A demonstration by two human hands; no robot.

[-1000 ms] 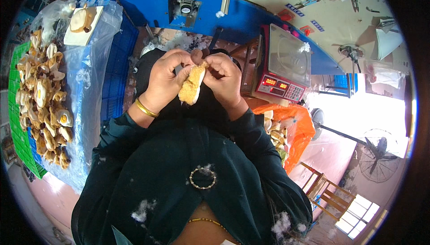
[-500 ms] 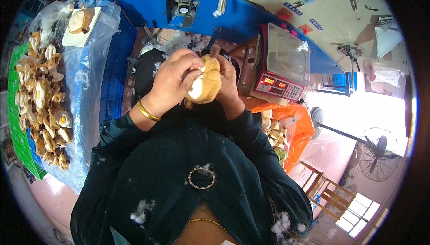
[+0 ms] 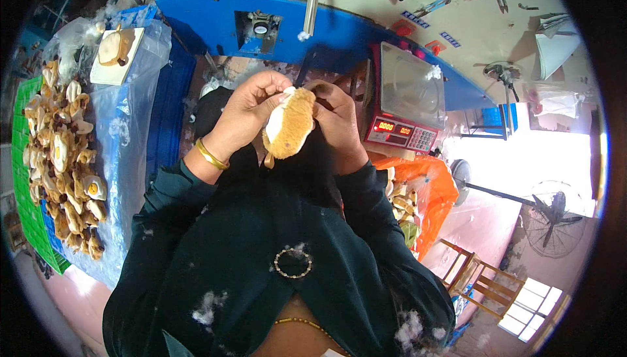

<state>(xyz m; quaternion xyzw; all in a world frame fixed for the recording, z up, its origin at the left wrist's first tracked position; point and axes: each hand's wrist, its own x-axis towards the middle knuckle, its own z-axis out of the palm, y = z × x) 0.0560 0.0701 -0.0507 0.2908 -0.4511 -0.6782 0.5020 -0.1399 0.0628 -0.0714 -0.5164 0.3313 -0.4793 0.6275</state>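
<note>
Above my lap, a small brown-and-white plush piece (image 3: 292, 125) is held up between both hands. My left hand (image 3: 251, 106), with a gold bangle at the wrist, pinches its upper white edge between thumb and fingers. On the other side, my right hand (image 3: 335, 117) grips the brown furry edge with curled fingers. A small brown tab hangs from the lower end of the piece. Whether its inside holds stuffing is hidden from me.
At left, a heap of similar plush pieces (image 3: 62, 155) lies on plastic sheeting (image 3: 121, 141). One plush sits on a white board (image 3: 108, 70). A red digital scale (image 3: 408, 106) stands at right, above an orange bag (image 3: 434, 190). A metal pipe (image 3: 313, 4) juts from the blue machine (image 3: 196, 24).
The plush piece has turned, so more of its brown side and a pointed lower end show. My right hand has shifted slightly outward and its fingers have curled in.
</note>
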